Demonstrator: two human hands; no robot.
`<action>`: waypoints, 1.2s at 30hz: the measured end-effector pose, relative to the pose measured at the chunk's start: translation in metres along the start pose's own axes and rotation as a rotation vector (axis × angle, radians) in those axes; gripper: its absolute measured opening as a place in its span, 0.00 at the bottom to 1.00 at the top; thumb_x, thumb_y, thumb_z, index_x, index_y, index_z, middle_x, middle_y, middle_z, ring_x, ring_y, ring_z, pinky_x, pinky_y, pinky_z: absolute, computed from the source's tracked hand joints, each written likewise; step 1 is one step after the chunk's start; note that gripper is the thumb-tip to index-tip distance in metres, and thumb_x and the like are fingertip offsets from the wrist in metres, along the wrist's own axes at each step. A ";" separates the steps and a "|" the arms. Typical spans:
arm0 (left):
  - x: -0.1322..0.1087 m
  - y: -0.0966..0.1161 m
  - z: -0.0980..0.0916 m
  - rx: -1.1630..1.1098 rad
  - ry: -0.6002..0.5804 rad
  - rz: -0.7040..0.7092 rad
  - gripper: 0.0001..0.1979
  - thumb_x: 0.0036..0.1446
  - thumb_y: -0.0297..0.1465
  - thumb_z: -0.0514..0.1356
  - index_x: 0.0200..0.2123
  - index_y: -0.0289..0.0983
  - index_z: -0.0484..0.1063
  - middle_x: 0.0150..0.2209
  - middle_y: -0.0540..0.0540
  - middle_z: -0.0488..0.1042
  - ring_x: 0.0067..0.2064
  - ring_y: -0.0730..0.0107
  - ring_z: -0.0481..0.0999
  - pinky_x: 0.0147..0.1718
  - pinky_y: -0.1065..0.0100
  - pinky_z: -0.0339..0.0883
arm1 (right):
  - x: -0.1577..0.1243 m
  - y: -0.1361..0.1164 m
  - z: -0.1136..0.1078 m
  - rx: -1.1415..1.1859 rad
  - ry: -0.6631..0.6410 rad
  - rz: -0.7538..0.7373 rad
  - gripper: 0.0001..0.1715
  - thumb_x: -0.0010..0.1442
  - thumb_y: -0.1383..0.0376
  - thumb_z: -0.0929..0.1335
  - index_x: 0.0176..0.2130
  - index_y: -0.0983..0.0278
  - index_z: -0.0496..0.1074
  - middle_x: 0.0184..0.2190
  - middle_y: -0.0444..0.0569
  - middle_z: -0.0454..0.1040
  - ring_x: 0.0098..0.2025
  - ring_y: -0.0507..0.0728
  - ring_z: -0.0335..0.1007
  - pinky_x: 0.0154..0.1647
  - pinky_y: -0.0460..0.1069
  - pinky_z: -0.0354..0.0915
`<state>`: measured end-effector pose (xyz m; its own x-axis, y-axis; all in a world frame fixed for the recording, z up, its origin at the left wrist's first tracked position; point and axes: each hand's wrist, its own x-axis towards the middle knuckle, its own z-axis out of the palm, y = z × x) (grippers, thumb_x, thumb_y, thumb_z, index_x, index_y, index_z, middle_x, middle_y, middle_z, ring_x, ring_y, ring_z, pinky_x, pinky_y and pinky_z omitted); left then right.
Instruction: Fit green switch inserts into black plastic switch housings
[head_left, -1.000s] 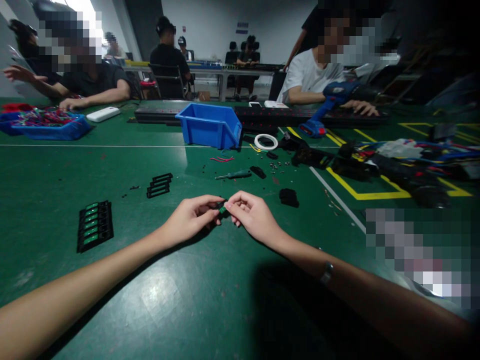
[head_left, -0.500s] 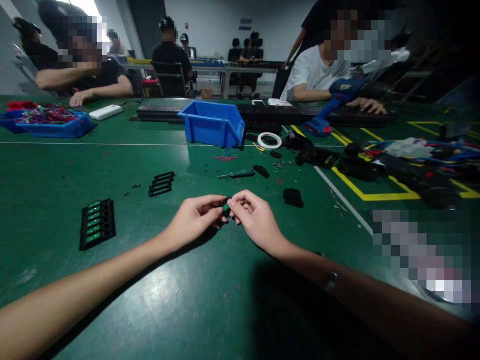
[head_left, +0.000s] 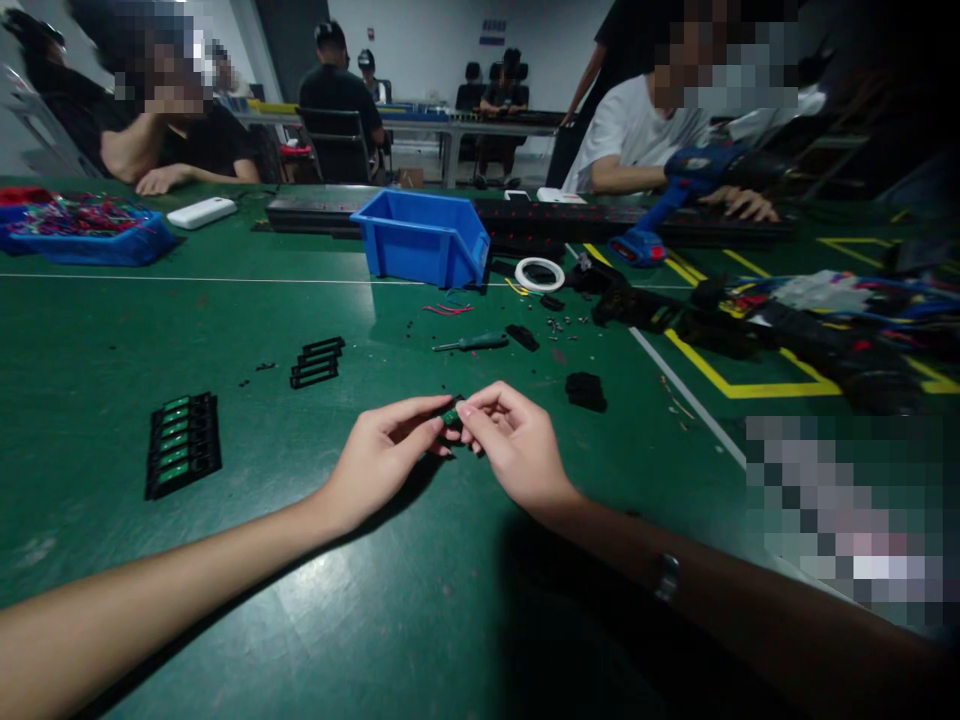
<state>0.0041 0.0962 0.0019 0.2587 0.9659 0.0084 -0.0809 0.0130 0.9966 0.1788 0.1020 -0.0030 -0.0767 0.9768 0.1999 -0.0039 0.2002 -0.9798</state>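
Note:
Between the fingertips of both hands is a small green circuit board (head_left: 450, 416) with a dark edge, mostly covered by the fingers. My left hand (head_left: 386, 440) pinches it from the left, thumb on top. From the other side my right hand (head_left: 514, 435) grips it between thumb and forefinger. On the table to the left lies a row of black frames holding green boards (head_left: 180, 445). Nearer the hands are several black rectangular frames (head_left: 316, 364). A screwdriver (head_left: 480, 343) with a green handle lies beyond the hands, and black plastic pieces (head_left: 585, 391) sit to the right.
A blue bin (head_left: 424, 240) stands ahead, beside a white tape roll (head_left: 539, 275). Small screws (head_left: 559, 325) are scattered near it. A blue cordless drill (head_left: 675, 195) and tangled wires (head_left: 832, 300) occupy the right. Wires fill a blue tray (head_left: 90, 235) at far left. Co-workers sit across the table.
Both hands keep hold of the small board with barely any shift of the fingers. The view has turned slightly, so the table items appear a little higher and further left.

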 end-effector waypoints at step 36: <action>0.004 -0.005 -0.004 0.013 -0.003 0.028 0.19 0.63 0.34 0.64 0.55 0.32 0.76 0.42 0.41 0.83 0.40 0.65 0.82 0.43 0.64 0.77 | 0.002 0.003 -0.002 -0.062 0.015 -0.035 0.11 0.66 0.59 0.70 0.35 0.64 0.70 0.25 0.42 0.70 0.25 0.50 0.66 0.26 0.47 0.62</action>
<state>0.0021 0.1010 -0.0037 0.2600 0.9649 0.0361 -0.0754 -0.0170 0.9970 0.1803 0.1045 -0.0052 -0.0630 0.9700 0.2350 0.0551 0.2385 -0.9696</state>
